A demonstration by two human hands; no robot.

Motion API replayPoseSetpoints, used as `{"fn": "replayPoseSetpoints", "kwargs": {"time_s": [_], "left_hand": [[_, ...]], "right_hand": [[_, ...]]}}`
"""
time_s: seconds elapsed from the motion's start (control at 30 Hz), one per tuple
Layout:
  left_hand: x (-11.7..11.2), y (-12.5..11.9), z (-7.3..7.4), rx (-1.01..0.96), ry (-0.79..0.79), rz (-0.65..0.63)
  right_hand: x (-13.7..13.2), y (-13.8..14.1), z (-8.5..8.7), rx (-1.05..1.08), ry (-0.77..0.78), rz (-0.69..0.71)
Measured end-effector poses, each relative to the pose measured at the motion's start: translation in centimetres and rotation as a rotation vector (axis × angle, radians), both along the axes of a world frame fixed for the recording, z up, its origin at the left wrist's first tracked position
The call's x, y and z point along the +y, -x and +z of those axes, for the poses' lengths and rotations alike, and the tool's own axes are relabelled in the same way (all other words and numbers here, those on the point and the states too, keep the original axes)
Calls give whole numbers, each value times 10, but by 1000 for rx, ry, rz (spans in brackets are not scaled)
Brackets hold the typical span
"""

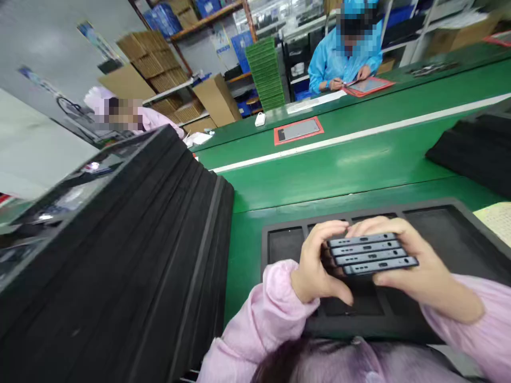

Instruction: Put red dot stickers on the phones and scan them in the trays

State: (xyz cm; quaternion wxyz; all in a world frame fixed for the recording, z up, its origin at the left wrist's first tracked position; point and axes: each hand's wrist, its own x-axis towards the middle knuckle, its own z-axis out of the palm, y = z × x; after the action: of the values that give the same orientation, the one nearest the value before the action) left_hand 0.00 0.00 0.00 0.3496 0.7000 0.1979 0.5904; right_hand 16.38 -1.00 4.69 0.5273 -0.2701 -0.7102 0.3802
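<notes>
Right above the tray (451, 234), a person in pink sleeves has four phones (373, 254) stacked flat, their port edges turned toward the camera. The right hand (419, 258) grips the stack at its right end, its thumb along the lower phone and its fingers bent over the far side. The left hand (319, 260) curves around the left end with its thumb spread wide from its fingers and apart from the stack; whether those fingers touch the phones, one cannot tell.

Divided into shallow compartments, the tray lies on a green bench (247, 255). To its left rises a tall black pile (171, 266), with loose items on top. At the tray's right edge lies a yellowish sheet (497, 218), and beyond its far right corner sits a black stack (475, 149).

Straight beyond the tray, past a white strip (351, 137), a red mat (276, 137) bears a grey panel (301, 129), with a small white object (260, 119) just beside it. Farther beyond the tray, a co-worker in blue (347, 53) has both hands at another red mat (388, 83). Far beyond its left side are a co-worker in pink (155, 117), cartons (217, 101) and green crates (265, 72).
</notes>
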Motion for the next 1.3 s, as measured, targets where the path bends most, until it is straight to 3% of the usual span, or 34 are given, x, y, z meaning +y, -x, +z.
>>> {"fn": "replayPoseSetpoints", "kwargs": {"time_s": [0.13,0.27,0.4,0.63,1.3], "left_hand": [[-14,7,-25,58,-21,91],[-24,14,-34,193,-91,94],[-28,13,-35,166,-168,157],[-28,11,-30,165,-255,97],[-32,11,-33,169,-283,109]], "right_hand": [[-20,13,-20,-32,5,-52],[-31,16,-29,-50,14,-15],[-38,12,-31,-53,-13,28],[-44,5,-33,-99,-75,75],[-48,0,-36,-155,-100,122]]}}
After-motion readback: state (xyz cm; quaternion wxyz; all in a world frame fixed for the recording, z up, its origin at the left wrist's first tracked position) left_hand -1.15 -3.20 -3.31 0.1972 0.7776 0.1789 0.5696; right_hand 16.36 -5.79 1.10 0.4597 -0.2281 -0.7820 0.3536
